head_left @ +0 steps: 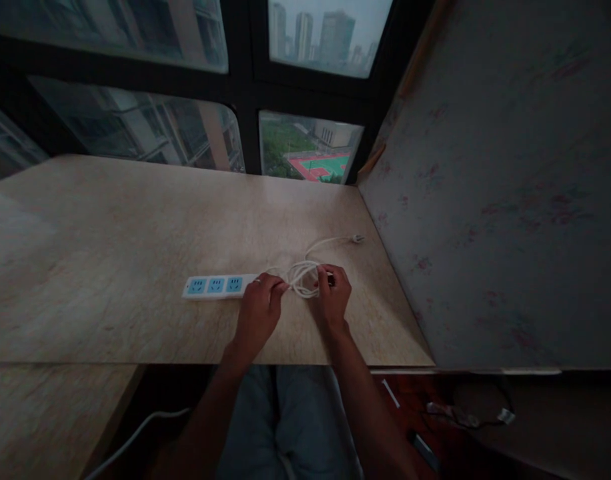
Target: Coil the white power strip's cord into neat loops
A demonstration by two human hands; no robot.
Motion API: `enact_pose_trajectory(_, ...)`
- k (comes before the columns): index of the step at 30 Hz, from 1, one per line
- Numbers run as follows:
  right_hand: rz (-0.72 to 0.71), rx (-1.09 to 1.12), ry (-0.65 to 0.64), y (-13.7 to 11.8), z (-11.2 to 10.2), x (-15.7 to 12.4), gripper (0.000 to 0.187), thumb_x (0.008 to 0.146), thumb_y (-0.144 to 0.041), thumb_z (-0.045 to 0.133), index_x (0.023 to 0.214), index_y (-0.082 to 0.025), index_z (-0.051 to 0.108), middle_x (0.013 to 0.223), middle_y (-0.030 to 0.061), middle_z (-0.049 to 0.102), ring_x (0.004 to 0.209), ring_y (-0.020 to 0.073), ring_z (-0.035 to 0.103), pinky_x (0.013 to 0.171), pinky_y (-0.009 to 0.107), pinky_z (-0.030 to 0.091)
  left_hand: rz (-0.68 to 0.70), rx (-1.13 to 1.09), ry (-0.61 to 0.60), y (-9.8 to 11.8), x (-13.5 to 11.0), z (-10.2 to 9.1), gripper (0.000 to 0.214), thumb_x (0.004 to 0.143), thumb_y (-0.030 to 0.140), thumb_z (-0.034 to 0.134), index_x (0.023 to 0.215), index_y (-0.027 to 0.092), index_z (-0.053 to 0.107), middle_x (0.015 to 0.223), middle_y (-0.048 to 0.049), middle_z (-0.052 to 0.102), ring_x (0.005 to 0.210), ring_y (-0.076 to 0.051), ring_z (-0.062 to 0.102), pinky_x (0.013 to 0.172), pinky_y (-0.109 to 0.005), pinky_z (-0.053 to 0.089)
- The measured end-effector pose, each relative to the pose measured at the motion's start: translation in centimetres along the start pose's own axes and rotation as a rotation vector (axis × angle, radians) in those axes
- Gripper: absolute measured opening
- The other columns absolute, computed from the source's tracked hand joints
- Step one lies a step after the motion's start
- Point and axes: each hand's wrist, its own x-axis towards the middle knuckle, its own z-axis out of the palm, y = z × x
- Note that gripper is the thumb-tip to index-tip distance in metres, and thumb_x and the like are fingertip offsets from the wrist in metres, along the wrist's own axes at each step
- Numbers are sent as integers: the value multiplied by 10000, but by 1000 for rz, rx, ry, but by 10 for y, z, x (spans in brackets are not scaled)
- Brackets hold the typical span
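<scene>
A white power strip (215,285) with blue socket faces lies flat on the stone-patterned ledge. Its right end is hidden behind my left hand (262,303), whose fingers pinch the white power cord near the strip. Between my hands the power cord (301,268) is gathered in several loose loops. At the right side of these loops, my right hand (334,293) is closed on the cord with curled fingers. From the coil, one length runs to the back right and ends in a plug (357,239) on the ledge.
Dark-framed windows (249,100) rise behind the ledge (135,227). A flower-patterned wall (485,200) borders it on the right. Below the front edge are a white cable (135,433) at left and, on the reddish floor, a dark cable (509,400) and a small dark object (424,450).
</scene>
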Motion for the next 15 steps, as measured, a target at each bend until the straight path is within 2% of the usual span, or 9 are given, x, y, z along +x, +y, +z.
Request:
enact_pose_trajectory(2, -22, -44, 8, 1, 2, 0, 257, 909, -383, 483, 892, -180, 640, 890, 51, 632, 701, 149, 574, 640, 277, 463, -5, -105, 67, -7, -13, -6, 261, 945, 350, 431, 826, 181, 590, 851, -58, 634, 828, -196, 593, 770, -337, 470)
enact_pose_trajectory(5, -61, -90, 14, 1, 2, -1, 256, 916, -383, 474, 895, -183, 632, 889, 52, 630, 771, 166, 574, 688, 291, 457, 15, -212, 108, -18, -34, -9, 250, 946, 353, 428, 850, 186, 588, 985, -80, 635, 987, -204, 589, 889, -364, 467)
enact_pose_trajectory(9, -84, -92, 4, 0, 0, -3, 253, 918, -379, 477, 896, -182, 633, 886, 51, 625, 788, 168, 572, 712, 297, 453, 5, -187, 76, -28, -54, -9, 236, 943, 329, 435, 834, 197, 597, 1094, -99, 642, 1149, -229, 547, 992, -422, 432)
enact_pose_trajectory(12, -93, -71, 15, 0, -1, -5, 237, 914, -374, 493, 880, -184, 631, 869, 44, 618, 784, 165, 570, 713, 294, 451, 34, -61, 26, -26, -54, -13, 217, 921, 311, 479, 791, 204, 616, 1114, -98, 653, 1171, -242, 542, 1011, -453, 425)
enact_pose_trajectory(15, -119, -44, 17, -1, -1, -6, 215, 910, -366, 502, 873, -193, 624, 875, 44, 616, 823, 172, 573, 744, 302, 454, 122, 110, -12, -14, -38, -15, 220, 886, 328, 537, 731, 207, 636, 1086, -97, 676, 1128, -254, 574, 1023, -471, 414)
